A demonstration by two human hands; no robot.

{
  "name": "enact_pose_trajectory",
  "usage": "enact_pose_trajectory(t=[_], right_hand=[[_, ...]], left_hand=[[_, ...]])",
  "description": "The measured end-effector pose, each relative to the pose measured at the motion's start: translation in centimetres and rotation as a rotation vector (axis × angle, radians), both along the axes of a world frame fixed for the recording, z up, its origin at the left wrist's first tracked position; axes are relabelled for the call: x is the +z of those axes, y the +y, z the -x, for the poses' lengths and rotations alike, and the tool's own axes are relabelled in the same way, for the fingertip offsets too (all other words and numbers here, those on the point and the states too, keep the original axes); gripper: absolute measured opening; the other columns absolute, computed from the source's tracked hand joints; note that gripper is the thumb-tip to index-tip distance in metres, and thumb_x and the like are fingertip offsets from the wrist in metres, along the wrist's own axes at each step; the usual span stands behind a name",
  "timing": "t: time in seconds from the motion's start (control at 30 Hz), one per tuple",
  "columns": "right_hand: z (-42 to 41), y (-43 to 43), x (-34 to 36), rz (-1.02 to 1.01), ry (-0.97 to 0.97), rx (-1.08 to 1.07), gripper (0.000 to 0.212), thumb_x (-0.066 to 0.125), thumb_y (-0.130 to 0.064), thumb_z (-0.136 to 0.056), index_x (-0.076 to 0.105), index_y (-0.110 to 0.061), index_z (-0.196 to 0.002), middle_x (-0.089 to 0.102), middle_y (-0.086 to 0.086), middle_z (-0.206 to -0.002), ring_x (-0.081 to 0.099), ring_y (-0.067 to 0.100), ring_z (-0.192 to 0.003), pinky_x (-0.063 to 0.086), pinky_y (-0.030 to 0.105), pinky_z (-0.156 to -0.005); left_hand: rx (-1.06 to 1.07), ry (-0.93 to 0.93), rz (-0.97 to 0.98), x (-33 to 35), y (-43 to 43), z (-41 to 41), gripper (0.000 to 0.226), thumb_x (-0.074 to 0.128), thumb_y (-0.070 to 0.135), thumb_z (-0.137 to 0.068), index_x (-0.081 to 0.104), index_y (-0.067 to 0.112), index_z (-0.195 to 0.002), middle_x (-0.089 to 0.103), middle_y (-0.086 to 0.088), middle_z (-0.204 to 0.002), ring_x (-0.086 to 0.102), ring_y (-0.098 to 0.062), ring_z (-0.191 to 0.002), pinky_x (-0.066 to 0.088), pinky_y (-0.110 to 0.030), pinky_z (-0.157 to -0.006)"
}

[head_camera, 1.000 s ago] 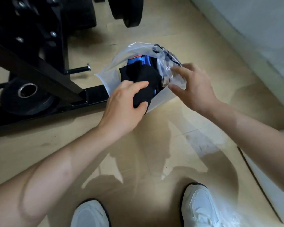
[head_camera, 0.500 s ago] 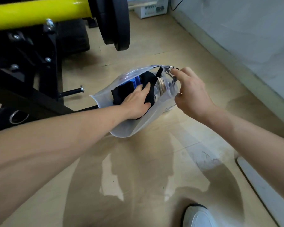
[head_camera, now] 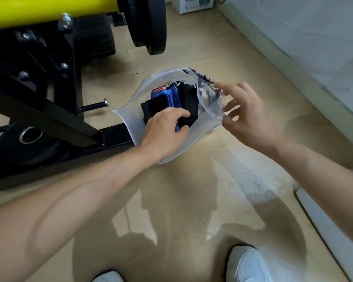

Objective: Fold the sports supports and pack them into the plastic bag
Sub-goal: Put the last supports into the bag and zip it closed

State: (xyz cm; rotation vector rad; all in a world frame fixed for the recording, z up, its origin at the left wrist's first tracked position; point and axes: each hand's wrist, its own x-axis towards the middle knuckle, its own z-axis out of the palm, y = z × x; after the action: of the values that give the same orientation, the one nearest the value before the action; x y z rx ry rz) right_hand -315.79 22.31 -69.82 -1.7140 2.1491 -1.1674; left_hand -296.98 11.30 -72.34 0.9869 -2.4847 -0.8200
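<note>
Head view: wooden floor (head_camera: 188,200), wall (head_camera: 314,37), gym frame (head_camera: 49,110)

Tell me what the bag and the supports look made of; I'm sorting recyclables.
Bag: thin flexible plastic, clear to frosted and glossy; the contents show through and it creases. Black support: soft matte fabric, probably knit. Blue support: woven-looking fabric with orange stripes, possibly elastic.
</note>
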Motion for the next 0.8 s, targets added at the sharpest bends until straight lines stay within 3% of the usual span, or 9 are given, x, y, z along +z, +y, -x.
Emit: enact_pose_trajectory(t=[0.1,0.23,0.33,0.43,0.5,0.57,0.67,0.8], right_hand=[[-0.2,2.5,-0.8,0.087,-0.125,-0.040,0.051,0.057,0.012,-0.080,0.060,-0.018,-0.121,0.051,-0.001,-0.112,0.062,0.019,-0.089,0.054,0.022,-0.071],[-0.3,4.8,-2.9,0.039,-0.201,-0.089,0.047,0.074,0.007,-0.078,0.062,-0.024,-0.111,0.058,-0.001,-0.111,0.064,0.019,-0.091,0.056,0.022,-0.073],[-0.3,4.1,-4.2,0.025,-0.215,-0.105,0.039,0.081,-0.004,-0.078,0.068,-0.022,-0.110,0.063,0.002,-0.106,0.064,0.018,-0.087,0.057,0.028,-0.073],[-0.3,2.7,-5.2,0.049,-0.156,-0.115,0.031,0.082,-0.006,-0.078,0.072,-0.014,-0.106,0.065,0.006,-0.097,0.064,0.020,-0.079,0.056,0.038,-0.072],[-0.2,2.1,-5.5,0.090,-0.146,-0.123,0.023,0.080,-0.006,-0.079,0.073,-0.011,-0.101,0.066,0.007,-0.091,0.063,0.021,-0.074,0.056,0.038,-0.071],[-0.1,2.2,-5.3,0.143,-0.141,-0.134,0.013,0.079,-0.005,-0.081,0.075,-0.007,-0.094,0.067,0.007,-0.084,0.062,0.018,-0.070,0.054,0.030,-0.068],[-0.3,3.1,-4.3,0.171,-0.162,-0.108,0.006,0.079,-0.005,-0.082,0.075,-0.005,-0.087,0.068,0.005,-0.081,0.061,0.013,-0.069,0.050,0.018,-0.067],[-1.1,5.0,-3.1,0.180,-0.152,-0.047,0.008,0.080,-0.007,-0.082,0.073,-0.003,-0.082,0.067,0.007,-0.080,0.061,0.010,-0.067,0.049,0.016,-0.067]], left_hand=[[-0.018,0.106,0.072,0.2,2.4,-1.7,0.029,0.066,0.037,-0.085,0.072,0.024,-0.111,0.067,0.008,-0.101,0.063,-0.017,-0.092,0.055,-0.040,-0.083],[-0.079,0.077,0.326,-0.5,4.7,-1.9,0.040,0.066,0.045,-0.083,0.070,0.019,-0.114,0.069,0.005,-0.106,0.061,-0.023,-0.093,0.053,-0.035,-0.074],[-0.067,-0.075,0.362,-1.4,4.6,-0.2,0.047,0.073,0.043,-0.084,0.065,0.018,-0.123,0.068,-0.001,-0.108,0.061,-0.029,-0.096,0.054,-0.042,-0.072],[-0.044,-0.164,0.380,-2.2,3.7,1.4,0.024,0.063,0.034,-0.094,0.068,0.015,-0.109,0.064,-0.003,-0.090,0.063,-0.032,-0.086,0.054,-0.045,-0.066],[-0.058,-0.074,0.400,-2.5,3.5,1.6,0.025,0.053,0.031,-0.097,0.071,0.014,-0.094,0.062,-0.002,-0.078,0.062,-0.030,-0.073,0.052,-0.042,-0.056],[-0.047,0.027,0.425,-2.6,3.6,1.0,0.023,0.056,0.031,-0.096,0.073,0.017,-0.088,0.064,0.001,-0.074,0.062,-0.026,-0.068,0.049,-0.037,-0.051],[-0.013,0.122,0.465,-2.2,4.3,0.0,0.012,0.068,0.029,-0.094,0.076,0.022,-0.089,0.068,0.005,-0.076,0.063,-0.022,-0.072,0.047,-0.036,-0.052],[-0.025,0.279,0.590,-0.2,5.5,-0.1,0.016,0.075,0.032,-0.091,0.078,0.019,-0.099,0.071,0.003,-0.088,0.060,-0.022,-0.080,0.045,-0.032,-0.062]])
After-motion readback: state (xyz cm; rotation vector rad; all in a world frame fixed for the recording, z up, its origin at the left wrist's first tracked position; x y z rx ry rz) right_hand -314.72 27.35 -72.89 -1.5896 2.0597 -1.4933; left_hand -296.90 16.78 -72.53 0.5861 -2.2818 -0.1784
